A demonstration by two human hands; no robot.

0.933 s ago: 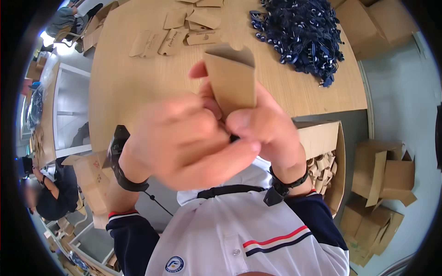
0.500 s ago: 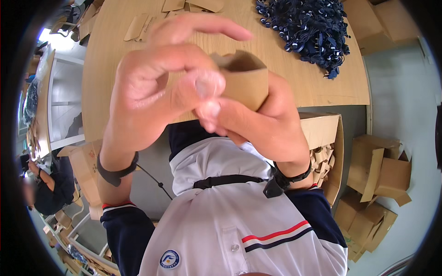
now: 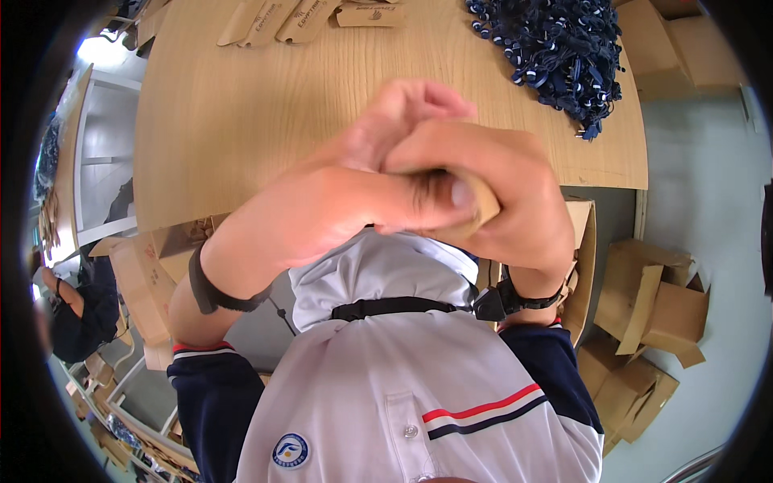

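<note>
A small brown cardboard sleeve (image 3: 486,206) is between my hands, above the near edge of the table and mostly covered by fingers. My right hand (image 3: 523,177) wraps round it from the right, fingers bent over its far side. From the left, my left hand (image 3: 346,193) closes on it too, with the thumb lying at the dark opening of the sleeve. Part of the left fingers is hidden behind the right hand. Several flat cardboard sleeves (image 3: 310,18) lie at the far edge of the table.
A heap of dark blue cords (image 3: 564,68) covers the table's far right. Beside my right forearm stands an open carton (image 3: 583,233); another carton (image 3: 145,278) is at my left. Open cartons (image 3: 656,302) lie on the right-hand floor. A person (image 3: 84,314) sits at far left.
Both hands have shifted right and turned the sleeve. My left thumb has moved to its opening, and my right hand now covers more of it.
</note>
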